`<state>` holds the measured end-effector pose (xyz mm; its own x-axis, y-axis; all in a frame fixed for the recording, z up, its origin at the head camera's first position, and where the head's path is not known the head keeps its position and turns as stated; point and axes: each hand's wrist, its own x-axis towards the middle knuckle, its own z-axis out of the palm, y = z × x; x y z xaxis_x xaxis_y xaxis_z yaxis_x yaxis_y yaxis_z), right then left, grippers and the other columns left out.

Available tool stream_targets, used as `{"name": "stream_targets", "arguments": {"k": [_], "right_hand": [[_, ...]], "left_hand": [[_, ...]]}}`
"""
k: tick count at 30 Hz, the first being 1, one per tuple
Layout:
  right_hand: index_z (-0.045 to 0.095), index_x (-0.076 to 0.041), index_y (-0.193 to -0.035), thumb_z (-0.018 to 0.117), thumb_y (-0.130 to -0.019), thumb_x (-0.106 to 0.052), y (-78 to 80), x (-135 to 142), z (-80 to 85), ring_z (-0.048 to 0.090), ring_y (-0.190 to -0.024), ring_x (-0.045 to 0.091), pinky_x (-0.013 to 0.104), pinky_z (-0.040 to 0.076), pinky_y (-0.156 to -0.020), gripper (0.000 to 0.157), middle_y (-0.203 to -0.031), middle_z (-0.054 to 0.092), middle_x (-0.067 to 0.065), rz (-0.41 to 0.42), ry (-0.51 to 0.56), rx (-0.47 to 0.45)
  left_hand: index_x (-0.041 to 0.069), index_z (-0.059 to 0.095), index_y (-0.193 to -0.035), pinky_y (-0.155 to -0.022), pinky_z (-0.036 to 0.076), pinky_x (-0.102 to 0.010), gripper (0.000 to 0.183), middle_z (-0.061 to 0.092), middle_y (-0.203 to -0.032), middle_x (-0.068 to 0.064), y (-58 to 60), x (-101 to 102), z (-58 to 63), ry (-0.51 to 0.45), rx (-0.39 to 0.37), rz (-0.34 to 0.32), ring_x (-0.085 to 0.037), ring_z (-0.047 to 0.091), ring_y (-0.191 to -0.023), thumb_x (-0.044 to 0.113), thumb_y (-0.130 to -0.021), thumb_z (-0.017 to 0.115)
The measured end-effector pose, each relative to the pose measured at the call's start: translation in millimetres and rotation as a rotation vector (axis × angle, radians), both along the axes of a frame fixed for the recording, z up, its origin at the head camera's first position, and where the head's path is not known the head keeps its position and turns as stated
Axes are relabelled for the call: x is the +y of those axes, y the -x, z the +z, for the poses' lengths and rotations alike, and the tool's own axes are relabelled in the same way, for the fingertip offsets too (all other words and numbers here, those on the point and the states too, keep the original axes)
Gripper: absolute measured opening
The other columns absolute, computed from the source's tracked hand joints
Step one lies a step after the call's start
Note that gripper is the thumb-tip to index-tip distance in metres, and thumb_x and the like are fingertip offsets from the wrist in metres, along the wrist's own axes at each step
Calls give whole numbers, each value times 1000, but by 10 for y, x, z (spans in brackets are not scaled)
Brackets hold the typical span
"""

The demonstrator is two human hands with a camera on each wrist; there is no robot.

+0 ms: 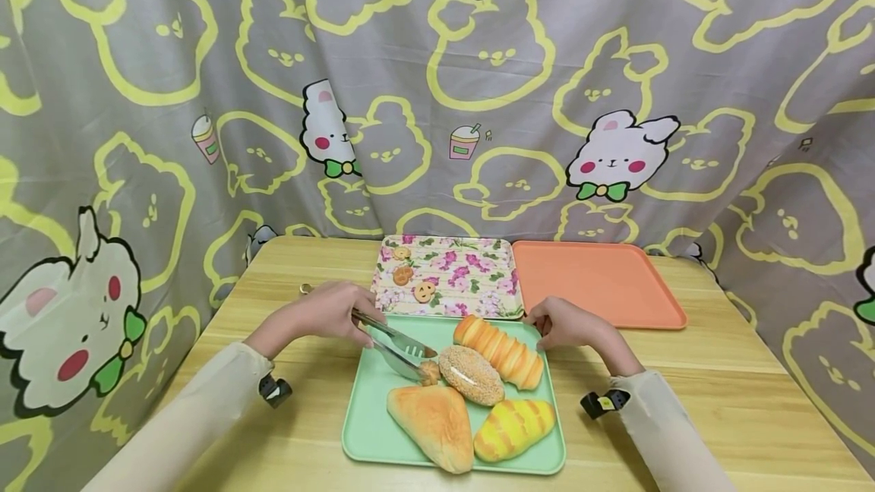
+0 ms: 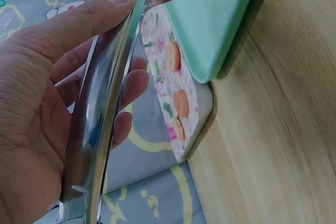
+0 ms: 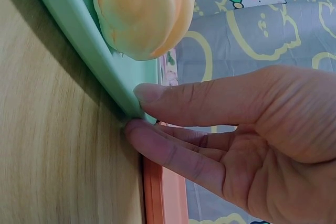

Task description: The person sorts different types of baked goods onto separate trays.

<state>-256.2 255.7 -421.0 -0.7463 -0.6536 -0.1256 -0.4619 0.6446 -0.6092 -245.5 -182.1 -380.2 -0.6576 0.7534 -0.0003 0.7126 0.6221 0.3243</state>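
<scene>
In my left hand [image 1: 333,315] is a pair of metal tongs [image 2: 102,103], held between thumb and fingers. Its tips close about a small brown piece [image 1: 430,373] on the green tray [image 1: 365,424]; the piece's kind is too small to tell. Beside it lies a seed-covered oval bread [image 1: 472,376]. A ridged orange-brown loaf [image 1: 502,351], a triangular bread [image 1: 435,425] and a yellow striped bread [image 1: 514,429] share the tray. At the tray's far right corner my right hand [image 1: 563,323] pinches the rim, thumb [image 3: 152,92] above and a finger below.
Behind the green tray sits a floral tray [image 1: 472,268] carrying three cookies [image 1: 424,292] along its left side. An orange tray [image 1: 595,283] stands to its right. All rest on a wooden table [image 1: 718,401], with a patterned curtain [image 1: 403,44] behind and at the sides.
</scene>
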Motion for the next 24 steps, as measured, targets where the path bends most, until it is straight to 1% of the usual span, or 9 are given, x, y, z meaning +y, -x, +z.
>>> {"name": "stream_targets", "arguments": {"k": [7, 11, 16, 19, 24], "right_hand": [[71, 11, -118, 79, -82, 5, 4, 1, -10, 55, -70, 8, 23, 48, -64, 38, -87, 71, 12, 0, -2, 0], [71, 11, -118, 79, -82, 6, 4, 4, -7, 55, -71, 8, 23, 48, -64, 37, -87, 71, 12, 1, -1, 3], [71, 11, -118, 78, -82, 6, 2, 7, -7, 54, -70, 8, 23, 47, -65, 37, -86, 70, 12, 1, 3, 1], [71, 10, -118, 79, -82, 6, 1, 9, -13, 54, -71, 8, 23, 48, -65, 37, -86, 70, 11, -8, 1, -2], [71, 10, -117, 79, -82, 5, 1, 11, -20, 54, -72, 8, 23, 48, -66, 37, -86, 70, 12, -8, 1, 0]], "left_hand": [[25, 82, -107, -58, 38, -19, 31, 71, -90, 5, -1, -28, -1, 4, 28, 18, 4, 46, -64, 33, -77, 89], [26, 82, -108, -58, 39, -19, 33, 70, -93, 7, -1, -50, -2, 4, 26, 47, 5, 48, -63, 33, -77, 89], [25, 80, -113, -56, 37, -20, 37, 65, -86, 9, 4, -79, -3, 15, 41, 67, 3, 47, -63, 33, -78, 89], [25, 80, -114, -56, 36, -20, 38, 64, -85, 10, -1, -85, 6, 22, 53, 66, 3, 47, -63, 34, -78, 89], [26, 81, -112, -58, 40, -20, 38, 70, -94, 8, -17, -63, 3, 26, 63, 53, 6, 49, -65, 37, -77, 89]]}}
